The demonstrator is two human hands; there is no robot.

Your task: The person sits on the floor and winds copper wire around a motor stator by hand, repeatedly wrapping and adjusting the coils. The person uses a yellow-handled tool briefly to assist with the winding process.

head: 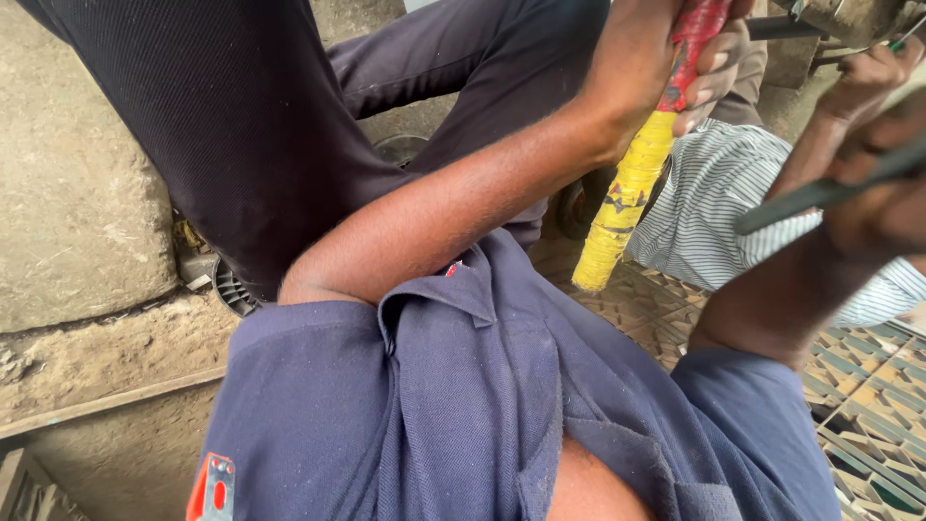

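**Hand and tool positions**

The left hand (pixel 675 58) is closed around a tool handle (pixel 641 164) wrapped in red and yellow tape. The grip sits on the red upper section; the yellow section hangs below it. The long axis is steep, the lower end pointing down and slightly left toward the patterned floor mat (pixel 868 405). The right hand (pixel 883 207), blurred, is closed on a dark metal rod (pixel 801 198) pointing left and slightly down.

One head-worn camera looks steeply down along the wearer's own navy shirt (pixel 463 405), very close. The patterned floor mat (pixel 868 405) lies just right of the shirt.
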